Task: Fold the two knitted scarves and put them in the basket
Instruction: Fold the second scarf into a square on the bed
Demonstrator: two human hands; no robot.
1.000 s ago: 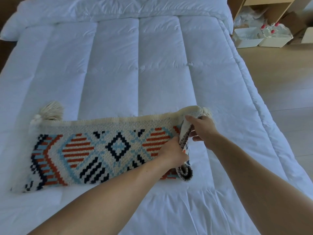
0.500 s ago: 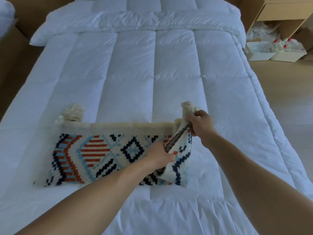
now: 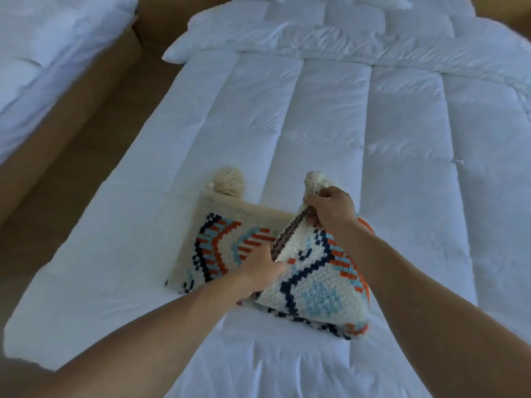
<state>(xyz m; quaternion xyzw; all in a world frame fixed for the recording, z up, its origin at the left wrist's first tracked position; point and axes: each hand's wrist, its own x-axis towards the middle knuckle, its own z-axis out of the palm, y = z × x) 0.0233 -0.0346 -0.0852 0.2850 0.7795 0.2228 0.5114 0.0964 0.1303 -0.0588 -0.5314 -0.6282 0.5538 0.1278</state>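
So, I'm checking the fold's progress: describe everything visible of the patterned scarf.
The knitted scarf is a thick cream knit with orange, light blue and navy geometric patterns and a plain cream border. Its left part lies flat on the white duvet; its right part is raised and turned over leftward. One cream tassel rests on the duvet, another juts above the right hand, which pinches the raised far corner; the left hand grips that flap's near edge.
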